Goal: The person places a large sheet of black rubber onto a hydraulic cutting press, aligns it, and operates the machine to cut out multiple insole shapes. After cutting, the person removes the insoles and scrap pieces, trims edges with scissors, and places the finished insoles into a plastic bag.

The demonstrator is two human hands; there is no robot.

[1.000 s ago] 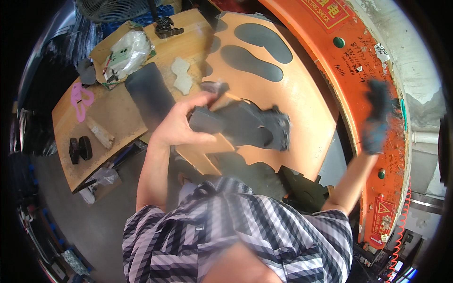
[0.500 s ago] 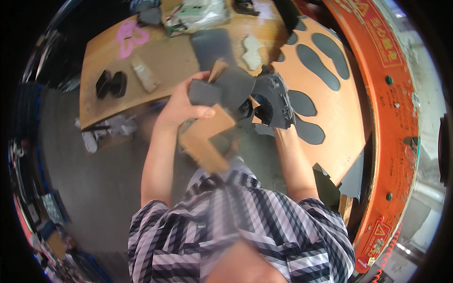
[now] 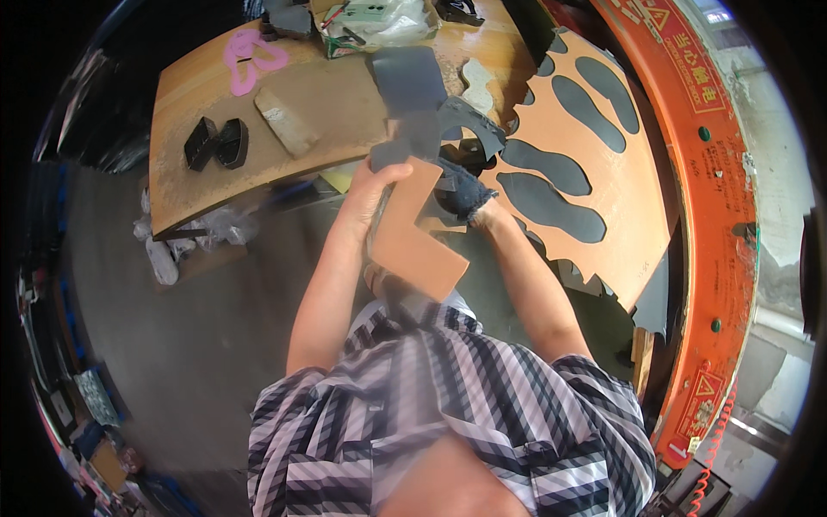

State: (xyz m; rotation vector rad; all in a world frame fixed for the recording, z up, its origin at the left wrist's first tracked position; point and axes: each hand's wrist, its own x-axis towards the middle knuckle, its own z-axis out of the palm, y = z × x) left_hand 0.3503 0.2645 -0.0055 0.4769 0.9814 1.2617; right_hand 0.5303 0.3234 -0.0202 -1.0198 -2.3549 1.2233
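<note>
My left hand is closed round a loose bundle of pieces, its thumb on top. An L-shaped tan piece hangs from it toward my body, and dark grey flat pieces stick out beyond the fingers. My right hand, in a dark glove, is close beside it. At its fingers is a torn dark scrap with curved cut-outs. The right fingers are partly hidden, but they appear closed on the scrap. Some pieces between the hands are blurred and overlap.
A wooden table ahead bears two black hollow moulds, a pink cut-out, a grey sheet and a white sole-shaped piece. At right, a tan sheet with dark sole shapes lies beside an orange machine beam.
My right hand has moved left and nearer my body, bringing the scrap closer to my left hand. The L-shaped piece has swung round. More of the dark sole shapes now shows.
</note>
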